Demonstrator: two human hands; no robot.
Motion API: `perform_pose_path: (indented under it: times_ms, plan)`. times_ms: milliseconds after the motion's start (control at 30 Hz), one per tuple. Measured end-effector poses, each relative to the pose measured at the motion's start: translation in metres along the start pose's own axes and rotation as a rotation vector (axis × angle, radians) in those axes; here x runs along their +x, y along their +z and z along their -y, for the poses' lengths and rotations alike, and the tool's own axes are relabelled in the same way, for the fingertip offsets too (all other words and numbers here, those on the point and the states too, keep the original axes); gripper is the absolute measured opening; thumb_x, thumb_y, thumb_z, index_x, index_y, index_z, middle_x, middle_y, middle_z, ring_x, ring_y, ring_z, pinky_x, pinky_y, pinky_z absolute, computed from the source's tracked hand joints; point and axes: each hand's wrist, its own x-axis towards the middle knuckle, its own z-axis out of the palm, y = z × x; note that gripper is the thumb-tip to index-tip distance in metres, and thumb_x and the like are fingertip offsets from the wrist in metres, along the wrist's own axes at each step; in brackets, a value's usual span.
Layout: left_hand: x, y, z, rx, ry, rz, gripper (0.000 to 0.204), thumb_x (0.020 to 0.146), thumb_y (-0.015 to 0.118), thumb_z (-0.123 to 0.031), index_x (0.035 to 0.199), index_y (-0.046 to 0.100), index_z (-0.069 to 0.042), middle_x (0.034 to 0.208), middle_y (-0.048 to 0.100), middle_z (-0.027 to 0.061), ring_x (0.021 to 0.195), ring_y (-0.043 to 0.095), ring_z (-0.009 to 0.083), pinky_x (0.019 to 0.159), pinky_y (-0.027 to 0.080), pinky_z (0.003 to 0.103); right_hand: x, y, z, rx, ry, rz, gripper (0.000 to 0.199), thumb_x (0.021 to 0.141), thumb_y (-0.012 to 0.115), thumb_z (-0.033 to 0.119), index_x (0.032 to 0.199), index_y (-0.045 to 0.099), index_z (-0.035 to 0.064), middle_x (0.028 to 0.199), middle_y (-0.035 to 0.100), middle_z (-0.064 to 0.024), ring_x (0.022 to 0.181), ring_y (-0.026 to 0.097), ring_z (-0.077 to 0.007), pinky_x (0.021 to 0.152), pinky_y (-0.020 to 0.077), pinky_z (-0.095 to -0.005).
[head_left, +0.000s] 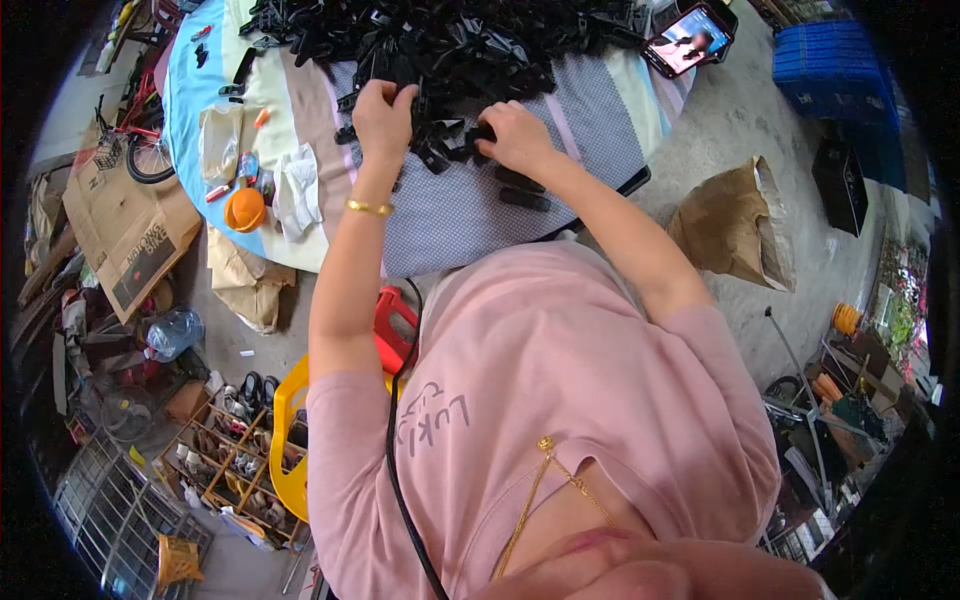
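Left hand [383, 118] curled, fingers dug into near edge of black plastic parts heap [450, 45]. Right hand [515, 135] pinching one small black piece [478, 135], long axis crosswise. Heap directly ahead on table [450, 225], both hands equally near.

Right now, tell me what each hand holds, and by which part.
Both hands are in the pile of black plastic pieces. The left hand and the right hand each close on small black pieces; which part they grip cannot be told.
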Motion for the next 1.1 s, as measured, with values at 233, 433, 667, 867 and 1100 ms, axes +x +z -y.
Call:
perform_pose_path:
  times_ms: [233, 433, 667, 867, 1100]
  plan:
    - [-0.085, 0.016, -0.008, -0.485, -0.127, 0.639, 0.031, 0.084, 0.065, -0.011, 0.113, 0.058, -0.002, 0.079, 0.063, 0.0039, 0.068, 0.057, 0.0089, 0.058, 0.046, 0.024, -0.018, -0.014, -0.044, 0.048, 0.001, -0.316, 0.028, 0.073, 0.069, 0.019, 0.096, 0.064, 0.0043, 0.091, 0.063, -0.0096, 0.082, 0.061, -0.0277, 0.073, 0.05, -0.0366]
    - [-0.097, 0.054, 0.005, -0.58, -0.28, 0.677, 0.027, 0.088, 0.058, -0.008, 0.115, 0.06, -0.003, 0.085, 0.066, 0.0048, 0.073, 0.057, 0.0083, 0.062, 0.047, 0.024, -0.049, -0.033, -0.034, 0.271, -0.007, -0.303, 0.024, 0.078, 0.067, 0.015, 0.099, 0.063, 0.0041, 0.087, 0.063, -0.0107, 0.076, 0.062, -0.0247, 0.066, 0.0494, -0.0337]
    - [-0.084, 0.052, -0.02, -0.217, 0.128, 0.517, 0.018, 0.086, 0.059, -0.008, 0.1, 0.069, -0.005, 0.083, 0.066, 0.01, 0.073, 0.061, 0.019, 0.068, 0.048, 0.028, -0.099, -0.021, -0.033, 0.148, -0.122, -0.088, 0.023, 0.077, 0.065, 0.011, 0.099, 0.063, 0.0043, 0.089, 0.062, -0.0114, 0.084, 0.059, -0.0303, 0.072, 0.0484, -0.0368]
    - [-0.09, 0.069, -0.022, -0.219, 0.289, 0.542, 0.015, 0.083, 0.059, -0.015, 0.091, 0.07, -0.006, 0.088, 0.063, 0.016, 0.082, 0.059, 0.0338, 0.075, 0.048, 0.04, -0.101, -0.035, -0.029, 0.219, -0.203, -0.051, 0.022, 0.076, 0.065, 0.011, 0.097, 0.063, 0.0039, 0.091, 0.062, -0.0111, 0.084, 0.058, -0.0315, 0.074, 0.0474, -0.039]
    - [-0.102, 0.057, -0.034, 0.164, 0.662, 0.423, 0.034, 0.077, 0.056, -0.008, 0.108, 0.065, -0.02, 0.106, 0.056, 0.01, 0.096, 0.054, 0.0301, 0.08, 0.048, 0.038, -0.105, -0.026, -0.037, 0.017, 0.02, -0.109, 0.021, 0.074, 0.065, 0.01, 0.094, 0.064, 0.006, 0.091, 0.059, -0.0102, 0.088, 0.057, -0.0303, 0.077, 0.0473, -0.04]
